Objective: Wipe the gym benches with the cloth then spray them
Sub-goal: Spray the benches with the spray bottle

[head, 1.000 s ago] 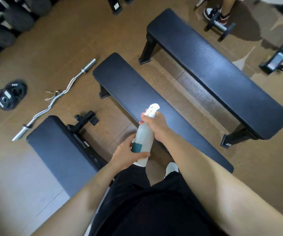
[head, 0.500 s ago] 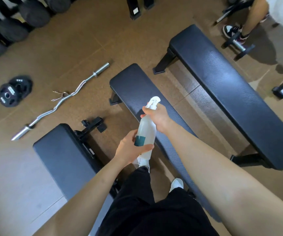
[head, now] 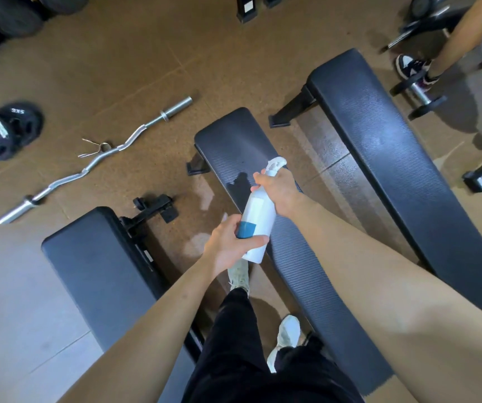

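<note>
Spray bottle (head: 255,219): the right hand (head: 280,193) covers the neck and trigger, so only the white nozzle tip (head: 276,164) shows. The left hand (head: 228,245) wraps the lower body and hides part of the blue label band (head: 247,229). We cannot read the label print; it is too small.

Middle bench (head: 234,146): near end lost behind the right forearm (head: 379,286) and black trousers (head: 248,359).

Left bench (head: 94,257): near end under the left forearm (head: 147,330).

Right bench (head: 393,158): near corner runs behind the right forearm.

Pale streak ahead of the nozzle tip: mist or sheen, we cannot tell.

Dumbbells (head: 10,16), top left: cut by the edge.

Second person, top right: only a leg (head: 460,33) and shoe (head: 408,65) in frame.
</note>
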